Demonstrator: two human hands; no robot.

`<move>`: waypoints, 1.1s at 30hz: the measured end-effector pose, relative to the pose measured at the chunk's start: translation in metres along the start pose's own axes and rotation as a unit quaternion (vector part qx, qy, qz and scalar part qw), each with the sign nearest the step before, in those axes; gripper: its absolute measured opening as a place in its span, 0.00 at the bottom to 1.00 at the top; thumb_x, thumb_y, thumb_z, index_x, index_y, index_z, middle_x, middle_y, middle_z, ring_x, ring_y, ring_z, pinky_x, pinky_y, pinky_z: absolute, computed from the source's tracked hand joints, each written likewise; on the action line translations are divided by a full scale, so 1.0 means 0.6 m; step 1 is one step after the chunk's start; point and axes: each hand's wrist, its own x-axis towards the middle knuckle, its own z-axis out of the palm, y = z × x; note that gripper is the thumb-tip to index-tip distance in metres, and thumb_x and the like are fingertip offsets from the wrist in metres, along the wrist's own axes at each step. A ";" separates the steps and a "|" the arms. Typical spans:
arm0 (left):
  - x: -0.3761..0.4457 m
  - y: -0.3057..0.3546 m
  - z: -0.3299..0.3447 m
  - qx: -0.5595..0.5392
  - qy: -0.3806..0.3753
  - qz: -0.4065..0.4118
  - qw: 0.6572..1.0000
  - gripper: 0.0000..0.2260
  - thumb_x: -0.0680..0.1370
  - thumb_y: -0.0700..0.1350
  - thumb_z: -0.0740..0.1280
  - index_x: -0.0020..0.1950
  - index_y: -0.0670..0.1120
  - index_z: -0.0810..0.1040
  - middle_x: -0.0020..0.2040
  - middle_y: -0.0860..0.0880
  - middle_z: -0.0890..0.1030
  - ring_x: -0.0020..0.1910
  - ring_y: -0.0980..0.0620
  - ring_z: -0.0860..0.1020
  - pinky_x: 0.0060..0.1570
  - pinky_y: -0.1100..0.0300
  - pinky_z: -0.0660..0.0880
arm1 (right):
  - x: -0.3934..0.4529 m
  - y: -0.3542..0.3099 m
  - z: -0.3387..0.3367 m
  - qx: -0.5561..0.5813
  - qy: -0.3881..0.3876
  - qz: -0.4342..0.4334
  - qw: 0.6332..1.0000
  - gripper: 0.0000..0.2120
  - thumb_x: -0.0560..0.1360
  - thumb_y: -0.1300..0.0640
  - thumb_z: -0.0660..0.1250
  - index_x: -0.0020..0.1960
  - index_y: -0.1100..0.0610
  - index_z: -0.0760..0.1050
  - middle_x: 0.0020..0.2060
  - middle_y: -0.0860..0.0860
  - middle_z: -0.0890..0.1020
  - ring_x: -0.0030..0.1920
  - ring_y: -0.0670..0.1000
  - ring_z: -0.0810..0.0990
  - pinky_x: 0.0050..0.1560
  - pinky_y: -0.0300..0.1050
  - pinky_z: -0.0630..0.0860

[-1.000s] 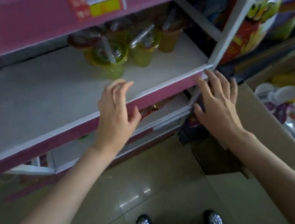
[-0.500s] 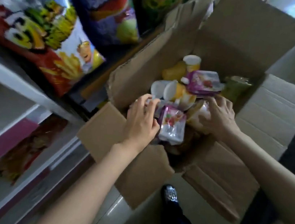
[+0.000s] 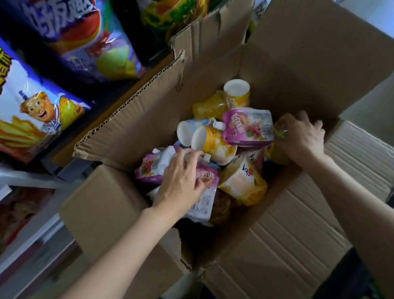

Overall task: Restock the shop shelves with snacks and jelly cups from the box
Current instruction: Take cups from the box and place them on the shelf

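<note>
Reaching into the open box (image 3: 279,237) beside the shelves, we curl our left hand (image 3: 180,185) round a pink pouch (image 3: 203,193) and our right hand (image 3: 299,136) grips something half-hidden, so next we judge both must lift clear toward a shelf.

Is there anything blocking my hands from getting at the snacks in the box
Nothing visible does. The box flaps are folded open; the left hand already rests on a pink pouch, and the right hand reaches the far pile.

Matt corrugated cardboard box (image 3: 278,249), glossy plastic pouches (image 3: 247,128), shiny crisp bags (image 3: 56,23)
</note>
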 end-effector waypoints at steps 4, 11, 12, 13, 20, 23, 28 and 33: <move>0.004 0.000 -0.038 -0.026 0.027 0.007 0.999 0.27 0.70 0.40 0.71 0.67 0.42 0.67 0.63 0.42 0.68 0.63 0.45 0.70 0.62 0.55 0.67 | -0.024 -0.007 -0.034 0.098 0.014 -0.064 0.993 0.20 0.70 0.55 0.70 0.61 0.51 0.73 0.60 0.55 0.71 0.55 0.66 0.70 0.57 0.54 0.66; 0.026 0.031 -0.055 -0.179 -0.059 0.062 0.980 0.42 0.65 0.51 0.76 0.71 0.56 0.54 0.70 0.49 0.63 0.69 0.56 0.61 0.64 0.69 0.61 | -0.112 -0.094 -0.086 0.319 -0.118 -0.261 0.903 0.37 0.62 0.56 0.79 0.66 0.51 0.65 0.54 0.44 0.77 0.50 0.49 0.78 0.49 0.42 0.76; 0.021 0.033 -0.053 -0.189 -0.052 0.060 0.979 0.43 0.64 0.51 0.77 0.72 0.54 0.55 0.69 0.50 0.64 0.67 0.58 0.62 0.63 0.73 0.60 | -0.122 -0.107 -0.078 0.349 -0.144 -0.264 0.887 0.38 0.61 0.56 0.79 0.65 0.50 0.64 0.53 0.44 0.77 0.49 0.48 0.79 0.50 0.42 0.77; 0.015 0.031 -0.054 -0.194 -0.038 0.052 0.979 0.42 0.63 0.51 0.77 0.71 0.52 0.58 0.67 0.50 0.66 0.66 0.58 0.64 0.61 0.76 0.61 | -0.129 -0.118 -0.070 0.379 -0.164 -0.266 0.871 0.37 0.61 0.57 0.79 0.65 0.49 0.64 0.53 0.44 0.77 0.48 0.47 0.79 0.50 0.42 0.78; -0.070 -0.027 -0.100 -0.276 0.087 -0.080 0.954 0.28 0.59 0.55 0.74 0.55 0.57 0.66 0.54 0.53 0.74 0.55 0.56 0.74 0.53 0.65 0.71 | -0.140 -0.144 -0.070 0.515 -0.310 -0.215 0.770 0.27 0.64 0.49 0.72 0.61 0.47 0.69 0.61 0.49 0.75 0.58 0.49 0.78 0.58 0.49 0.77; -0.115 -0.036 -0.130 -0.283 0.121 -0.111 0.945 0.27 0.61 0.51 0.74 0.54 0.56 0.66 0.54 0.57 0.72 0.51 0.68 0.72 0.50 0.75 0.67 | -0.150 -0.162 -0.068 0.478 -0.299 -0.238 0.791 0.25 0.63 0.48 0.72 0.59 0.48 0.72 0.58 0.53 0.77 0.57 0.51 0.78 0.59 0.50 0.76; -0.218 -0.085 -0.199 -0.262 0.266 -0.165 0.913 0.25 0.61 0.47 0.75 0.52 0.57 0.65 0.51 0.59 0.71 0.50 0.69 0.71 0.51 0.74 0.66 | -0.250 -0.298 -0.046 0.429 -0.317 -0.354 0.769 0.31 0.68 0.67 0.73 0.63 0.47 0.66 0.56 0.56 0.76 0.50 0.50 0.80 0.55 0.46 0.77; -0.317 -0.139 -0.275 -0.334 0.346 -0.170 0.860 0.25 0.66 0.37 0.75 0.52 0.54 0.65 0.51 0.54 0.71 0.49 0.63 0.75 0.48 0.69 0.72 | -0.406 -0.450 -0.008 0.425 -0.264 -0.446 0.742 0.48 0.66 0.66 0.75 0.73 0.43 0.50 0.59 0.50 0.75 0.39 0.36 0.78 0.46 0.32 0.76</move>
